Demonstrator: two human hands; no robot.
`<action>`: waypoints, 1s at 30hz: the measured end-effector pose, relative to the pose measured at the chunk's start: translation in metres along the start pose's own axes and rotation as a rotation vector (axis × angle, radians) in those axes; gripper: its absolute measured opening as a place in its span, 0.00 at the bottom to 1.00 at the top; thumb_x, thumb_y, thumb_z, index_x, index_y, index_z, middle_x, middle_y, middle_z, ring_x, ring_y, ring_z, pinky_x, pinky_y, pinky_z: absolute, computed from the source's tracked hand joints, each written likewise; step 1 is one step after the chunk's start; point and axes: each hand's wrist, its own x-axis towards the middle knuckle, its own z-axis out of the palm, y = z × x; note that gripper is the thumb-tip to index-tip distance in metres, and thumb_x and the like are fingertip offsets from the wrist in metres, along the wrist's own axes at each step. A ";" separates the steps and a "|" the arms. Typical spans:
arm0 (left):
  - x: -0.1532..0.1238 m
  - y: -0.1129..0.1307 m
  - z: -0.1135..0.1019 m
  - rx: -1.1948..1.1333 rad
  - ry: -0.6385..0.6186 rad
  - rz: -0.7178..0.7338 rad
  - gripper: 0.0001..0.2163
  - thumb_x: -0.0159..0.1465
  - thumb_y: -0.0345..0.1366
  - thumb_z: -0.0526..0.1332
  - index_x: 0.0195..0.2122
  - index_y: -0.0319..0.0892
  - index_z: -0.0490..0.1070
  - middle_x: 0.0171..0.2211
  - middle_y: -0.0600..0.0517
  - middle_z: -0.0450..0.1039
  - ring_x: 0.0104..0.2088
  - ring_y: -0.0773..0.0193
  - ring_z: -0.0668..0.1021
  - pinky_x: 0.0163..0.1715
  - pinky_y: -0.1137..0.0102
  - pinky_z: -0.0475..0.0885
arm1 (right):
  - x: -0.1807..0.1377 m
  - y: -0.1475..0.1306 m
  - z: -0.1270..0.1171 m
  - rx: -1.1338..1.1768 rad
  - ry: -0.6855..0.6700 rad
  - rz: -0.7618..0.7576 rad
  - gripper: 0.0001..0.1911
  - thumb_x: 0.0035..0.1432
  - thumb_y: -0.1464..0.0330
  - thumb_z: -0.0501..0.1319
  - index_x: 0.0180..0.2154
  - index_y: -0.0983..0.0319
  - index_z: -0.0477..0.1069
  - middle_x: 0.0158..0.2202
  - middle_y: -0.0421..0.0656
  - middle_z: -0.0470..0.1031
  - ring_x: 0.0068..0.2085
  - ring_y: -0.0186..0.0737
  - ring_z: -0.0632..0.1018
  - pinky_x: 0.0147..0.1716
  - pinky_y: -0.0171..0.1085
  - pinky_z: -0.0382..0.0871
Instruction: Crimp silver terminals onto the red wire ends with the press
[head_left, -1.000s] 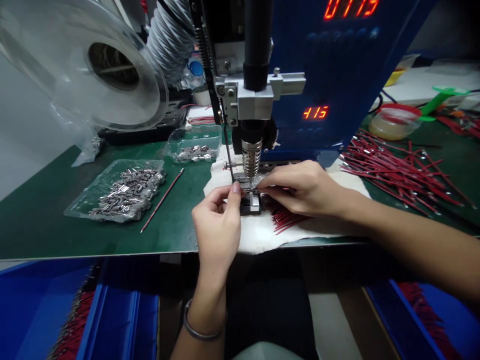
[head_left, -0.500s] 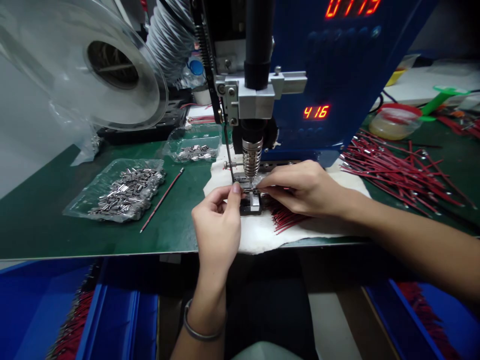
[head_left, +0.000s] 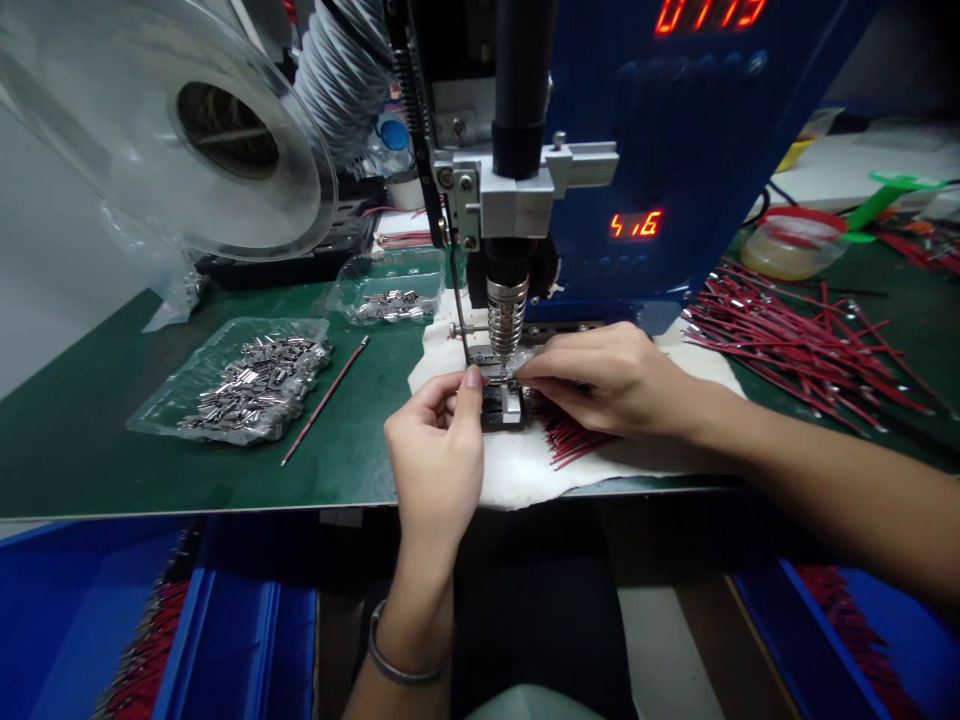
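My left hand is closed in a pinch, thumb and forefinger meeting at the small black fixture under the machine's ribbed metal tip. My right hand comes in from the right, fingers pinched on a thin red wire at the same spot under the tip. What the left fingers hold is too small to name. Both hands rest over a white cloth on the green mat.
A clear bag of small metal parts lies left, a smaller tray of them behind it. One loose red wire lies between. A pile of red wires spreads right. Blue bins sit below the table edge. The blue machine shows red digits.
The machine's lower display went from 415 to 416. The metal tip has risen slightly. Both hands stay in nearly the same place.
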 end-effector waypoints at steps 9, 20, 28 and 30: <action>0.001 0.001 0.001 0.059 0.025 0.052 0.12 0.61 0.42 0.64 0.32 0.36 0.78 0.24 0.51 0.72 0.24 0.69 0.69 0.24 0.76 0.63 | -0.002 0.001 -0.001 0.007 -0.015 0.010 0.08 0.63 0.73 0.57 0.38 0.67 0.75 0.29 0.42 0.75 0.28 0.32 0.73 0.28 0.31 0.63; 0.000 0.000 0.001 0.060 0.035 0.076 0.12 0.61 0.42 0.64 0.33 0.36 0.79 0.25 0.51 0.73 0.26 0.68 0.71 0.24 0.76 0.64 | -0.001 0.002 0.001 0.020 0.002 0.000 0.07 0.62 0.74 0.58 0.37 0.67 0.75 0.28 0.42 0.75 0.28 0.31 0.73 0.28 0.30 0.63; 0.000 -0.001 0.001 0.050 0.031 0.095 0.12 0.61 0.42 0.64 0.33 0.36 0.79 0.25 0.51 0.72 0.26 0.67 0.72 0.25 0.75 0.65 | -0.002 0.001 0.000 0.034 -0.003 0.009 0.06 0.62 0.74 0.57 0.36 0.65 0.74 0.29 0.42 0.75 0.28 0.31 0.73 0.28 0.30 0.63; 0.000 -0.001 0.001 0.043 0.029 0.095 0.11 0.61 0.41 0.64 0.32 0.37 0.79 0.24 0.51 0.72 0.26 0.67 0.72 0.25 0.75 0.65 | -0.001 0.001 0.000 0.034 -0.002 0.006 0.06 0.62 0.75 0.57 0.36 0.66 0.74 0.28 0.42 0.75 0.28 0.31 0.73 0.28 0.30 0.64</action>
